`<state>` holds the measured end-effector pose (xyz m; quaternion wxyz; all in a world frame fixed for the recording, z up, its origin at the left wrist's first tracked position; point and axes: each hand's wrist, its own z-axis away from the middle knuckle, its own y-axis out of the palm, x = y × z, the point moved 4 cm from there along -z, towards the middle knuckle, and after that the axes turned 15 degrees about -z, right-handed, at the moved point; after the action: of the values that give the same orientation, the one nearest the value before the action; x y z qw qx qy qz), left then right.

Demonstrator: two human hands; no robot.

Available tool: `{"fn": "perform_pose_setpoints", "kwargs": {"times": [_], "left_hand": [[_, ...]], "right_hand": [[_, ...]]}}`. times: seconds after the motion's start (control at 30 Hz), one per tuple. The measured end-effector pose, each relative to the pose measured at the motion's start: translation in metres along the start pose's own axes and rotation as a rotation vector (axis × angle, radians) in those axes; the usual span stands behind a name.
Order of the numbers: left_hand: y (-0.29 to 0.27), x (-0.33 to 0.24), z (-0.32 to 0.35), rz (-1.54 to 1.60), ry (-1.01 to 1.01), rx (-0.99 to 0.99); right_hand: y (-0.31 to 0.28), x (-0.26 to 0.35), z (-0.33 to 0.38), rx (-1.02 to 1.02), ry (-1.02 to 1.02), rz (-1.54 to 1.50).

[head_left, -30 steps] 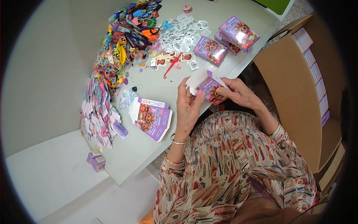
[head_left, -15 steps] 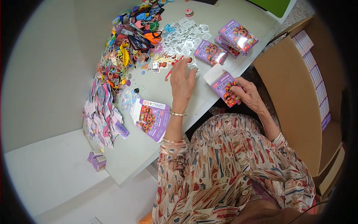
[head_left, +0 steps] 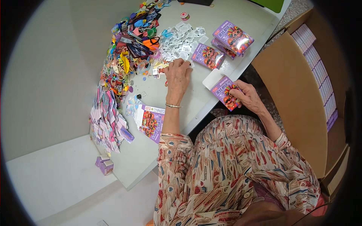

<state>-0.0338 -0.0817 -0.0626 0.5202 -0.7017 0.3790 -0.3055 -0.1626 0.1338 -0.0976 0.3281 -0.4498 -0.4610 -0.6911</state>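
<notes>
My right hand grips a small purple printed box near the table's front edge. The box's white end flap stands up, and my thumb lies across its printed front. Over the table, my left hand reaches down with bent fingers closed onto a few small picture cards. Its fingertips are hidden, so what they pinch does not show. Just beyond that hand lies a spread of small white printed packets. More purple boxes are stacked to its right, with a single purple box beside the stack.
A long heap of colourful small trinkets runs along the wall, with folded pastel pieces at its near end. An unfolded purple carton lies left of my left forearm. At right stands a large cardboard box holding rows of packs.
My left hand has moved slightly left and lowered, its fingers now curled over the small cards. My right hand still holds the purple box. The whole view has shifted a little.
</notes>
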Motion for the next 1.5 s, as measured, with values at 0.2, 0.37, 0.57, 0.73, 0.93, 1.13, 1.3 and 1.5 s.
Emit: {"fn": "perform_pose_setpoints", "kwargs": {"times": [0.2,0.37,0.57,0.73,0.93,1.13,1.3,1.5], "left_hand": [[0.007,-0.014,-0.011,-0.215,0.079,-0.023],[0.006,-0.016,-0.013,-0.307,0.097,-0.069],[-0.041,-0.022,0.006,0.665,-0.372,-0.004],[-0.051,-0.056,0.033,0.628,-0.179,0.028],[-0.057,-0.065,0.042,0.493,-0.116,0.084],[-0.068,-0.062,0.049,0.521,-0.147,-0.015],[-0.072,-0.068,0.047,0.431,-0.187,0.010],[-0.074,-0.061,0.044,0.324,-0.092,-0.113]], "right_hand": [[0.000,-0.007,-0.002,-0.010,0.020,-0.009],[0.003,-0.006,0.000,-0.049,0.011,-0.029],[-0.001,-0.008,0.000,-0.049,0.020,0.000],[0.013,-0.010,-0.008,0.053,0.032,-0.016],[0.013,-0.018,-0.005,0.073,0.046,0.001],[0.016,-0.016,-0.008,0.104,0.009,0.043],[0.018,-0.014,-0.009,0.111,0.005,0.035],[0.028,0.001,-0.014,0.096,-0.045,0.035]]}}
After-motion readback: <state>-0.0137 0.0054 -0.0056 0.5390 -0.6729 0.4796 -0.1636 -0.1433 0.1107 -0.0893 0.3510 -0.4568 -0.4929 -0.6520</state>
